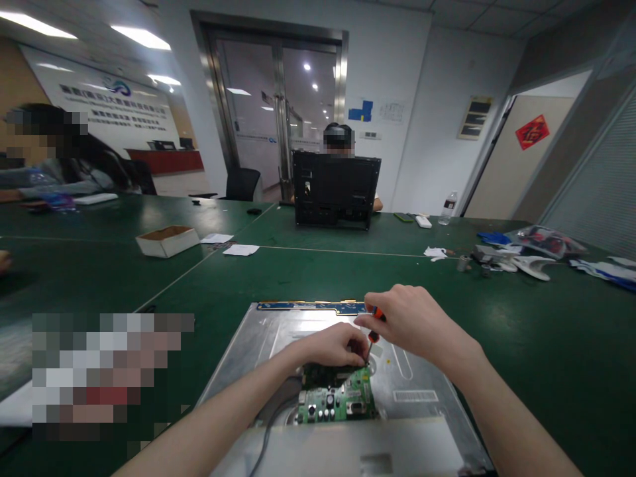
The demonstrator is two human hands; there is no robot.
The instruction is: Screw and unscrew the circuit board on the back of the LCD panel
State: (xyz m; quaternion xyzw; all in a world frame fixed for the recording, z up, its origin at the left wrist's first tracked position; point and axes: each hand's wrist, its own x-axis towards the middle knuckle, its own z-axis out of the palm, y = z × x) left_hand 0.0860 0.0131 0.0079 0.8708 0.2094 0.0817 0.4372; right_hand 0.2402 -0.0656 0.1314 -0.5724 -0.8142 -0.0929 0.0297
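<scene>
My right hand [407, 318] grips a screwdriver [373, 337] with an orange and black handle, its shaft pointing down. The tip meets the upper right corner of a green circuit board [338, 403], close to my left fingertips. My left hand [338, 344] is closed, its fingers curled at the board's upper edge beside the shaft; what they pinch, if anything, is hidden. Under both hands lies a flat silver metal panel [417, 379] carrying the board. A narrow blue circuit strip [308, 306] runs along the panel's far edge, and a grey cable [271, 427] curves beside the board.
Across the green table [223, 285], a person sits behind an upright black monitor housing [338, 189]. An open cardboard box [167, 241] and papers [241, 250] lie left of centre. Toward the right are a bottle [448, 208] and a bagged pile [544, 240]. Another person sits far left.
</scene>
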